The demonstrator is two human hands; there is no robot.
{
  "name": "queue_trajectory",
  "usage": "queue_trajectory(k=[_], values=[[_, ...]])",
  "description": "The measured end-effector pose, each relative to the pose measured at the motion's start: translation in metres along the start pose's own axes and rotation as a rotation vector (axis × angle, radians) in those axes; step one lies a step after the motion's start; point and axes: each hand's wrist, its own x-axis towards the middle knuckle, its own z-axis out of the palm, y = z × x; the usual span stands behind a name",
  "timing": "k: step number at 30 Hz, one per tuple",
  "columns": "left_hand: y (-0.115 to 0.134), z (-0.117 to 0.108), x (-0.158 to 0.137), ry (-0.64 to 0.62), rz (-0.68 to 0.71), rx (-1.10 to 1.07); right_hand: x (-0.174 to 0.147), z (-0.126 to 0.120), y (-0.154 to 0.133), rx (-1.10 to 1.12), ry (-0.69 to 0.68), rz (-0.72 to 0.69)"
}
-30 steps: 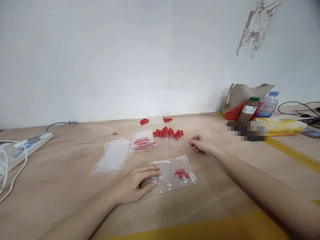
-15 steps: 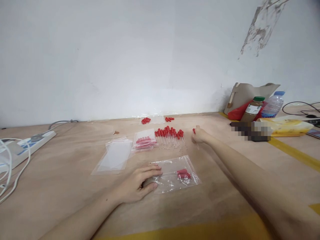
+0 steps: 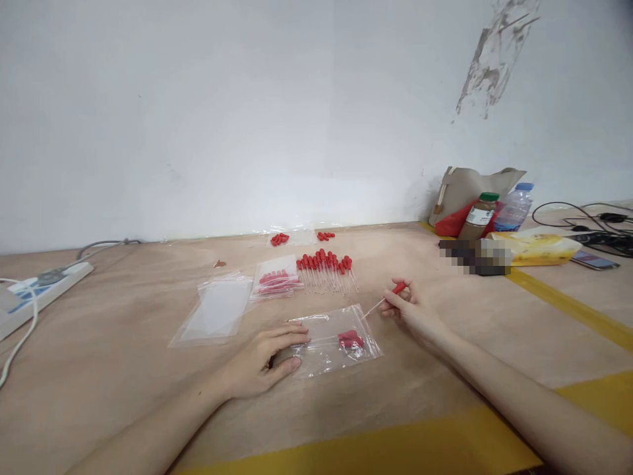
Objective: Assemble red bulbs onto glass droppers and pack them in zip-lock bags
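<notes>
My left hand lies with fingers outstretched on the left end of a clear zip bag, pressing it to the table. Inside that bag are a few droppers with red rubber bulbs, their thin glass stems pointing left. Between thumb and fingers, my right hand pinches another red-bulbed dropper. Its stem slants down to the left, and the tip is at the bag's upper right edge; whether it is inside the opening I cannot tell. Behind the bag, several more droppers lie in a row, bulbs toward the wall.
Filled bags are stacked left of the row, beside flat clear bags. Loose red bulbs lie near the wall. A power strip sits left. Bottles, a tissue pack and a phone lie right.
My right hand has come back from beside the dropper row to the bag's right side, bringing a dropper. My left hand stays on the bag. The view has shifted slightly right.
</notes>
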Motion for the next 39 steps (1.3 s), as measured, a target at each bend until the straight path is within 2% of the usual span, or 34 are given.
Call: queue_trajectory(k=[5, 9, 12, 17, 21, 26, 32, 34, 39], values=[[-0.002, 0.002, -0.001, -0.003, 0.005, 0.023, -0.010, 0.005, -0.002, 0.093, -0.245, 0.138], [-0.003, 0.003, -0.002, -0.004, -0.020, 0.041, -0.012, 0.000, -0.007, -0.154, -0.507, 0.180], [-0.002, 0.002, -0.002, -0.009, -0.028, 0.045, -0.011, -0.002, -0.008, -0.247, -0.594, 0.179], [-0.001, 0.001, -0.001, -0.015, -0.037, 0.060, -0.012, 0.007, -0.003, -0.158, -0.590, 0.131], [-0.002, 0.002, -0.002, -0.016, -0.043, 0.064, -0.015, 0.014, 0.002, -0.229, -0.592, 0.102], [-0.002, 0.002, -0.001, -0.006, -0.036, 0.061, -0.017, 0.021, 0.005, -0.320, -0.519, 0.087], [-0.001, 0.002, -0.001, -0.002, -0.029, 0.047, -0.014, 0.017, -0.005, -0.387, -0.694, 0.180], [-0.001, 0.001, -0.001, -0.001, -0.023, 0.039, -0.011, 0.013, -0.007, -0.359, -0.639, 0.185], [-0.001, 0.001, -0.001, -0.012, -0.005, 0.029, 0.014, 0.006, -0.002, -0.386, -0.294, 0.140]])
